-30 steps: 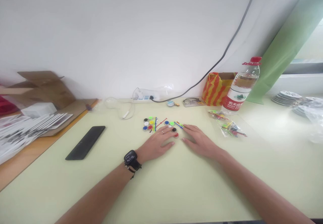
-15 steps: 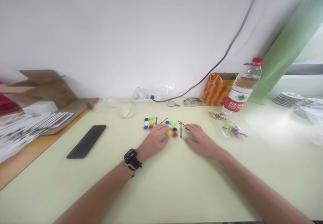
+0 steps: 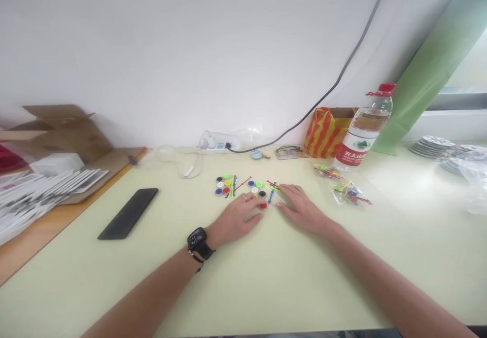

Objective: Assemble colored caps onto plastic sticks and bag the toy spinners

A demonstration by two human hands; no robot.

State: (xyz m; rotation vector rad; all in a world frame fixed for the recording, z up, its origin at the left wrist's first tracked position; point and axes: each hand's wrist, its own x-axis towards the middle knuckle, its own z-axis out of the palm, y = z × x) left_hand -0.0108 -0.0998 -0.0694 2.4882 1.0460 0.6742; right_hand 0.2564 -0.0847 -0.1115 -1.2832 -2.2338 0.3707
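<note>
Several round coloured pieces and thin plastic arrows lie in two groups on the pale table. My left hand [image 3: 239, 216] has its fingers apart over the near side of the right group, with fingertips by the red disc [image 3: 263, 205]. Above that disc sit a black disc [image 3: 262, 194] and a blue disc [image 3: 251, 183]. My right hand [image 3: 302, 207] rests spread to the right of the blue arrow [image 3: 271, 196], its fingertips near the arrows. In the left group, a yellow disc [image 3: 227, 182] is beside a white one.
A black slab [image 3: 128, 213] lies at left, near papers and a cardboard box [image 3: 72, 125]. A power strip [image 3: 216, 145] and glasses [image 3: 291, 152] are at the wall. A water bottle [image 3: 363, 130], striped bag [image 3: 327, 132] and plastic packets [image 3: 350, 192] stand or lie at right.
My left hand has shifted down toward me, uncovering more of the arrows and the white disc. The blue arrow is now tilted. My right hand has barely moved.
</note>
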